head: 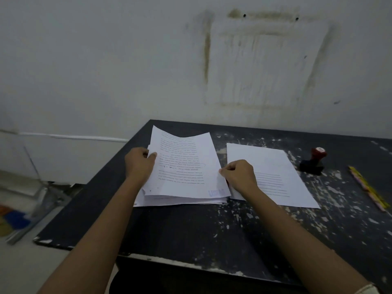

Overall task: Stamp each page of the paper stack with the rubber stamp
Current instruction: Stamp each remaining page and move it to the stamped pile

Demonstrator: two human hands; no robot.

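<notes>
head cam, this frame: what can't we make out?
- Printed text on the top sheet: too small, blurred.
- Blue stamp mark wording: blurred.
- Pages lower in the paper stack: covered by the top sheet, stamps unseen.
- Second sheet: partly hidden by the right hand.
- Left hand fingers: tucked behind the sheet edge.

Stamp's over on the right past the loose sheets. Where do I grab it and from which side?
Take the rubber stamp by its red knob handle, which leans up and away to the right of its black base. Come from above with the right hand, the nearer one; a grip around the knob looks easiest, since nothing stands around it.
</notes>
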